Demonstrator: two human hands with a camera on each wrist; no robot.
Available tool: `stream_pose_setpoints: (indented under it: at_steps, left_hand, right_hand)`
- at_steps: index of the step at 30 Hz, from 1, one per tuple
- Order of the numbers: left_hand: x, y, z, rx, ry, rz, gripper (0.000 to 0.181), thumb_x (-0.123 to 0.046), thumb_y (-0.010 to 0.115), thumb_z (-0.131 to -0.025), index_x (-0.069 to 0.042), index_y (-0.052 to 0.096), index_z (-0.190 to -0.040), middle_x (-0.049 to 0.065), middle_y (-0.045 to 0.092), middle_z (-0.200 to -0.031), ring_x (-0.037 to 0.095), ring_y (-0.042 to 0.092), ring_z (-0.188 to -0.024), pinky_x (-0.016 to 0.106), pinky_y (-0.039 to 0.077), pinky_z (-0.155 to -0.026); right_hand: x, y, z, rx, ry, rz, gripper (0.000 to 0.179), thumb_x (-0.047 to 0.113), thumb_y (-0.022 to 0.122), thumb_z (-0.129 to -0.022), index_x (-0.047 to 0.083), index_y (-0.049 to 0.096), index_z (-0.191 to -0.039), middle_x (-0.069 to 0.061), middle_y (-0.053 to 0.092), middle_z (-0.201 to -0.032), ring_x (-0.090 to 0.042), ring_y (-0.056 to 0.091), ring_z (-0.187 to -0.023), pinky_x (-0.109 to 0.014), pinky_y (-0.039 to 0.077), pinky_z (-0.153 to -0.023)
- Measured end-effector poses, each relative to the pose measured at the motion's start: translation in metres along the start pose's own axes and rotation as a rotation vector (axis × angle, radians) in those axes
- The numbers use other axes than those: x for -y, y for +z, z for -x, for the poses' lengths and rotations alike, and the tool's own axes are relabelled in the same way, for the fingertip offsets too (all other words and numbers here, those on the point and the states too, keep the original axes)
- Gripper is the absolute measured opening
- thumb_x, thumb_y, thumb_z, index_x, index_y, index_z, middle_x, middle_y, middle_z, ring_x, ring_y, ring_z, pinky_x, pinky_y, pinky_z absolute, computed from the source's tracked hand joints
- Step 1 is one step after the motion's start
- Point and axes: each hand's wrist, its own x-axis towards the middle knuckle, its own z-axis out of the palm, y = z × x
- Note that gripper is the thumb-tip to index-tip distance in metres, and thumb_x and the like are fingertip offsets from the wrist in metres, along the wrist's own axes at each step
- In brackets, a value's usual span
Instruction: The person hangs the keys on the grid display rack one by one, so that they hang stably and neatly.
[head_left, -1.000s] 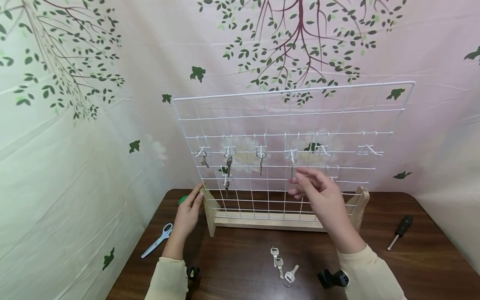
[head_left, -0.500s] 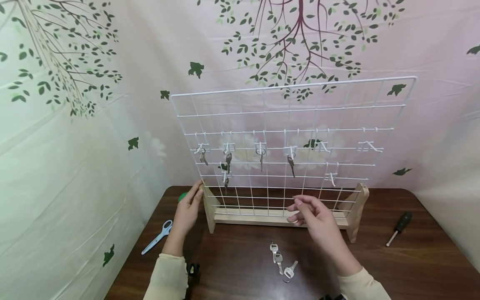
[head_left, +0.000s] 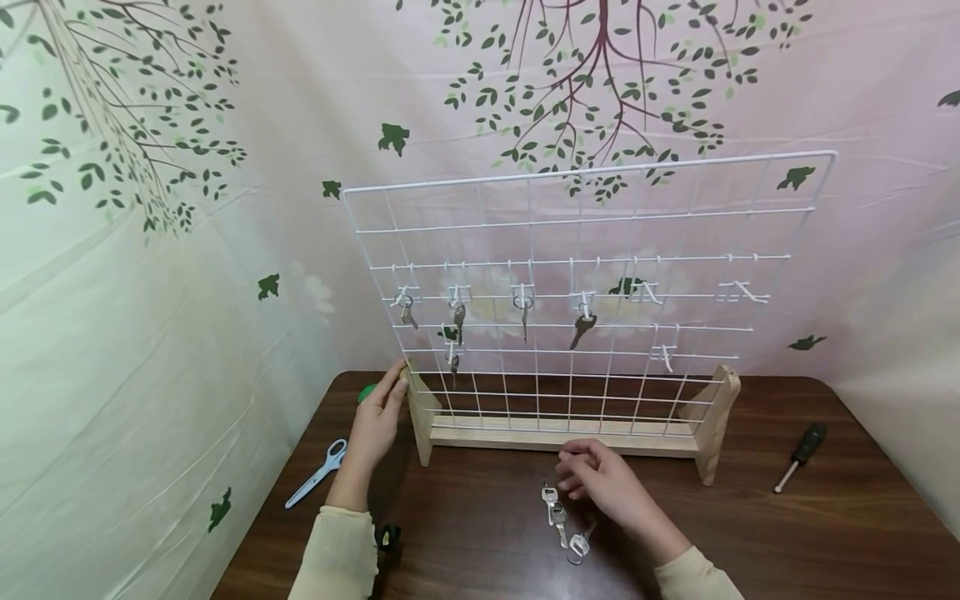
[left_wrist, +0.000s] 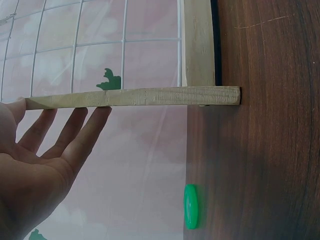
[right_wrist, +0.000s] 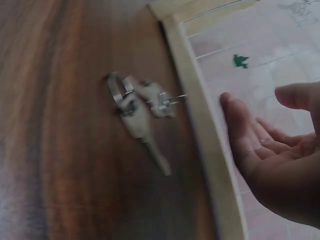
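Loose keys [head_left: 558, 516] lie on the table [head_left: 465, 533] at six o'clock from the middle of the white wire grid [head_left: 588, 172]. From the right hand [head_left: 600, 482] they spread between nine and six o'clock, just beside its fingers and wrist. The right grip is relaxed and holds nothing, with thumb and forefinger apart. The left hand [head_left: 377, 414], at eight o'clock from the grid's middle, pinches the wooden side support [head_left: 420, 417] between thumb and fingers.

The two farther keys overlap, and blur in the right wrist view hides whether their rings are linked; a hasty pick could lift both or drag one along. The nearest key [head_left: 579, 544] lies close under the wrist, so a low sweep could knock it towards six o'clock. Flat metal on smooth wood may also slide under the fingertips instead of lifting.

On the grid, the hanging key [head_left: 584, 322] nearest twelve o'clock from the right hand slants towards seven o'clock; a bump to the frame could set it swinging or work its ring off the hook. If the left grip slackens, a push could shift or rock the stand.
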Motion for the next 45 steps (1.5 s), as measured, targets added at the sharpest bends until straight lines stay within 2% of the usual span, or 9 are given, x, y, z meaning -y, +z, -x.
stream_pose_setpoints:
  at_steps: [4, 9, 15, 20, 27, 31, 36, 41, 45]
  left_hand:
    - [-0.001, 0.001, -0.001, 0.003, 0.000, -0.008, 0.050, -0.041, 0.049, -0.115, -0.030, 0.047, -0.163, 0.014, 0.052, -0.164, 0.039, 0.052, -0.150, 0.061, 0.046, -0.121]
    - [-0.002, 0.001, -0.002, 0.006, -0.011, -0.008, 0.050, -0.043, 0.049, -0.114, -0.031, 0.047, -0.163, 0.013, 0.052, -0.164, 0.039, 0.052, -0.151, 0.061, 0.046, -0.121]
    - [-0.002, 0.001, -0.002, 0.000, -0.010, -0.002, 0.051, -0.042, 0.049, -0.114, -0.029, 0.047, -0.163, 0.014, 0.053, -0.164, 0.039, 0.053, -0.150, 0.061, 0.048, -0.120]
    - [-0.003, 0.001, -0.003, 0.005, -0.009, 0.010, 0.050, -0.040, 0.049, -0.114, -0.028, 0.047, -0.163, 0.015, 0.053, -0.163, 0.039, 0.055, -0.147, 0.060, 0.051, -0.116]
    - [-0.003, 0.000, -0.003, -0.005, 0.000, -0.002, 0.050, -0.039, 0.050, -0.114, -0.028, 0.048, -0.163, 0.014, 0.054, -0.163, 0.039, 0.054, -0.148, 0.060, 0.049, -0.118]
    - [-0.003, -0.001, -0.004, -0.006, 0.008, 0.005, 0.049, -0.038, 0.050, -0.115, -0.026, 0.048, -0.163, 0.014, 0.053, -0.163, 0.038, 0.054, -0.149, 0.059, 0.048, -0.120]
    - [-0.002, -0.001, -0.003, -0.010, 0.003, 0.006, 0.049, -0.038, 0.050, -0.114, -0.027, 0.048, -0.163, 0.015, 0.054, -0.162, 0.038, 0.055, -0.148, 0.060, 0.050, -0.118]
    - [-0.002, 0.000, -0.001, -0.009, 0.000, -0.001, 0.049, -0.038, 0.050, -0.115, -0.026, 0.049, -0.162, 0.015, 0.055, -0.162, 0.038, 0.054, -0.148, 0.060, 0.049, -0.119]
    - [-0.002, 0.001, 0.002, -0.006, -0.004, -0.001, 0.048, -0.037, 0.049, -0.115, -0.027, 0.049, -0.162, 0.015, 0.055, -0.162, 0.039, 0.057, -0.146, 0.060, 0.051, -0.116]
  right_hand:
    - [-0.014, 0.003, -0.003, 0.034, 0.006, 0.110, 0.047, 0.022, 0.066, -0.106, -0.011, 0.056, -0.138, -0.024, 0.076, -0.114, -0.025, 0.077, -0.090, -0.034, 0.065, -0.073]
    - [-0.020, 0.004, -0.004, 0.063, 0.007, 0.206, 0.042, 0.025, 0.067, -0.105, -0.010, 0.062, -0.128, -0.017, 0.077, -0.104, -0.022, 0.075, -0.086, -0.036, 0.065, -0.071]
    - [-0.022, 0.002, -0.004, 0.076, -0.008, 0.306, 0.034, 0.028, 0.068, -0.104, -0.004, 0.069, -0.113, -0.009, 0.075, -0.092, -0.017, 0.070, -0.078, -0.031, 0.061, -0.064]
    - [-0.020, 0.005, -0.003, 0.069, -0.036, 0.458, 0.028, 0.032, 0.075, -0.099, 0.004, 0.073, -0.096, -0.001, 0.070, -0.078, -0.013, 0.062, -0.068, -0.026, 0.052, -0.059]
    - [-0.019, 0.016, -0.005, 0.042, -0.045, 0.551, 0.033, 0.033, 0.088, -0.086, 0.010, 0.064, -0.079, 0.004, 0.064, -0.068, -0.011, 0.056, -0.059, -0.024, 0.044, -0.055]
    - [-0.019, 0.023, -0.007, 0.010, -0.055, 0.590, 0.040, 0.030, 0.089, -0.084, 0.014, 0.055, -0.067, 0.007, 0.056, -0.060, -0.009, 0.052, -0.053, -0.023, 0.042, -0.052]
    - [-0.023, 0.028, -0.010, -0.016, -0.084, 0.626, 0.043, 0.028, 0.088, -0.083, 0.017, 0.052, -0.062, 0.008, 0.051, -0.058, -0.009, 0.048, -0.052, -0.023, 0.040, -0.052]
    - [-0.045, 0.025, -0.022, -0.001, -0.152, 0.650, 0.053, 0.029, 0.084, -0.085, 0.025, 0.042, -0.053, 0.015, 0.035, -0.050, -0.007, 0.041, -0.046, -0.025, 0.036, -0.047]
    - [-0.065, 0.023, -0.032, 0.006, -0.174, 0.698, 0.053, 0.035, 0.083, -0.086, 0.028, 0.043, -0.052, 0.019, 0.035, -0.051, -0.005, 0.041, -0.048, -0.024, 0.035, -0.048]
